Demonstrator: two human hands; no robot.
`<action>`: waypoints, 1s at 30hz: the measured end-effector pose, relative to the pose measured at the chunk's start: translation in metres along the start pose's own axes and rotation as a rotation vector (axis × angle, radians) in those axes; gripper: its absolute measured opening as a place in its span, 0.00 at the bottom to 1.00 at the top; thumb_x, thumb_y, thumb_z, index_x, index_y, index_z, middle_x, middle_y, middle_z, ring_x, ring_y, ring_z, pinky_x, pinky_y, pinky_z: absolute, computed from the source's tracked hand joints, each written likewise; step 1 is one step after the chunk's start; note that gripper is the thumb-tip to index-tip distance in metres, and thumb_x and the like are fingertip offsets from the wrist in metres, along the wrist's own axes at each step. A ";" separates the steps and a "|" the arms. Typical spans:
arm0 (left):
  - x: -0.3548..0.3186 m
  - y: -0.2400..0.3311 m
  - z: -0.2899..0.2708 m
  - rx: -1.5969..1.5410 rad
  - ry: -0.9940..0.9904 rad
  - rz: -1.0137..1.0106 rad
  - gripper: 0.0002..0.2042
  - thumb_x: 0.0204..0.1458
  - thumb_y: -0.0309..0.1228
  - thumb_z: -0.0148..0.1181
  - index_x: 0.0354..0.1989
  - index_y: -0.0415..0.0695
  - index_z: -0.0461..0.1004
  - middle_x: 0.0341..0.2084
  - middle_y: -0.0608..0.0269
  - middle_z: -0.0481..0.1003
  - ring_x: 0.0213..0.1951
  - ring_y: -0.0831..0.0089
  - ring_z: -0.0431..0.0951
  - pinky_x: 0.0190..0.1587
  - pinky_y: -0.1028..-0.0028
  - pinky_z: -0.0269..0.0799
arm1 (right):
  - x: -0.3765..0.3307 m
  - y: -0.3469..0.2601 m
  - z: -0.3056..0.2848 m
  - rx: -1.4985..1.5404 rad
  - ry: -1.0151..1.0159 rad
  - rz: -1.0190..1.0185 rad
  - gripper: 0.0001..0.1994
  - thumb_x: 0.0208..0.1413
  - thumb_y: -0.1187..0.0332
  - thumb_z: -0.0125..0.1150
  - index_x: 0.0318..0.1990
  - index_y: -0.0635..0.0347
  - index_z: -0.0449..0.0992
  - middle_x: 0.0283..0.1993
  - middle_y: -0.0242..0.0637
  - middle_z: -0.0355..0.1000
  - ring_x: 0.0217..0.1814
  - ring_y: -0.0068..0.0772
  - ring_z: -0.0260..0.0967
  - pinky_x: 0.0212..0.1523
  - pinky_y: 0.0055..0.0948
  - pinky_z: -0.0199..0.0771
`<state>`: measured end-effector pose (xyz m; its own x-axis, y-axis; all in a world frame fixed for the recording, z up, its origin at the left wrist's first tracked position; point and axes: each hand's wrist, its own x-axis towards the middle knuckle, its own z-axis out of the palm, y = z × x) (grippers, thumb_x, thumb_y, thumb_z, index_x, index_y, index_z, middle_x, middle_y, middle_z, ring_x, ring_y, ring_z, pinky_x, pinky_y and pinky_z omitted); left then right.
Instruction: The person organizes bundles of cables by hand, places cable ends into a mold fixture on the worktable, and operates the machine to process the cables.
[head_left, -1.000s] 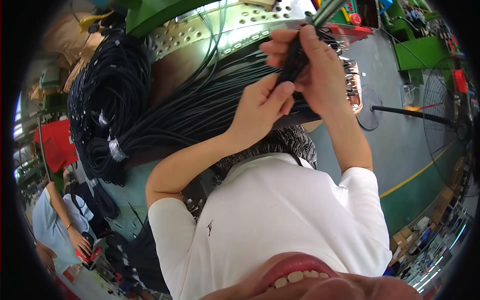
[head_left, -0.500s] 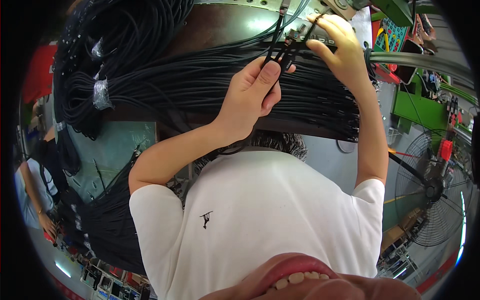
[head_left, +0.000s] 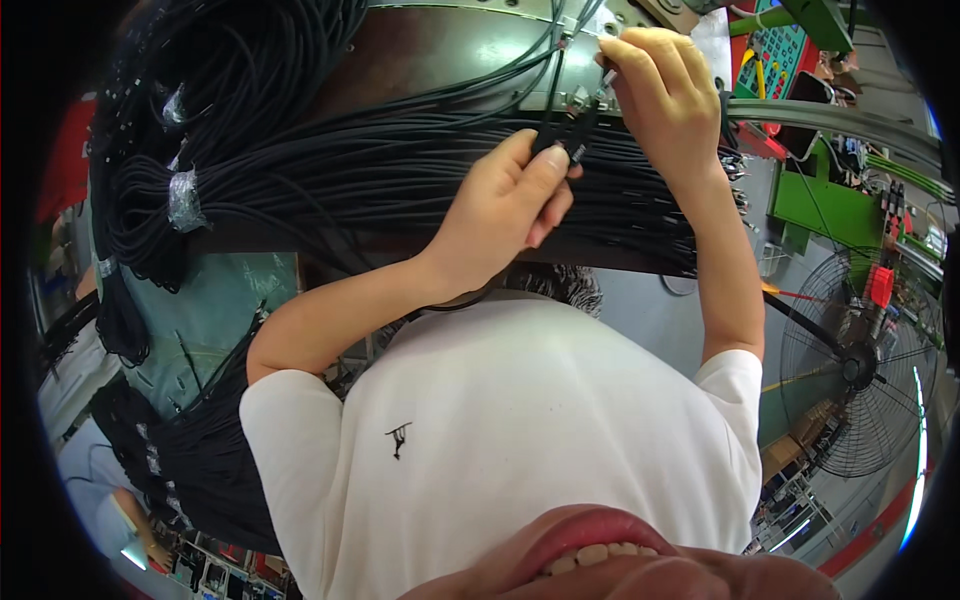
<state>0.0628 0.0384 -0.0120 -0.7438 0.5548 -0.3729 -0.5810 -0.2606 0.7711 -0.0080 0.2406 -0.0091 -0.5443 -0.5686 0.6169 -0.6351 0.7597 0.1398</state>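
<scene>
My left hand (head_left: 505,200) is closed around several black cables, with their dark moulded plugs (head_left: 578,140) and metal tips (head_left: 578,100) sticking out past the thumb toward the far side. My right hand (head_left: 668,95) is bent over those tips, its thumb and forefinger pinched together. A small pale, shiny piece (head_left: 608,78) shows just below the pinch; whether the fingers grip it or something else is too small to tell. Under both hands lies a thick row of black cables (head_left: 400,165), their plug ends lined up at the right.
A coiled cable bundle (head_left: 185,200) tied with clear wrap lies at left, more cables (head_left: 200,470) below it. A metal rail (head_left: 840,115) and green machine parts (head_left: 825,205) are at right, above a standing fan (head_left: 858,370). Another person's arm (head_left: 140,525) shows lower left.
My right hand has gone from loosely spread fingers by a black cable to a pinch near the plug tips. My left hand keeps its hold on the cables. The whole view has shifted slightly.
</scene>
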 end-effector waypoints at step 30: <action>0.004 0.003 -0.009 -0.186 -0.020 -0.011 0.16 0.65 0.41 0.41 0.42 0.38 0.68 0.24 0.58 0.73 0.21 0.79 0.72 0.26 0.79 0.71 | -0.018 -0.015 0.004 0.555 -0.238 0.317 0.09 0.43 0.76 0.64 0.32 0.60 0.70 0.31 0.35 0.65 0.35 0.40 0.63 0.34 0.35 0.67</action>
<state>0.0551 0.0329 -0.0161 -0.7316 0.5732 -0.3691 -0.6414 -0.3950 0.6577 0.0093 0.2386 -0.0254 -0.8160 -0.4474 0.3660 -0.5773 0.6629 -0.4768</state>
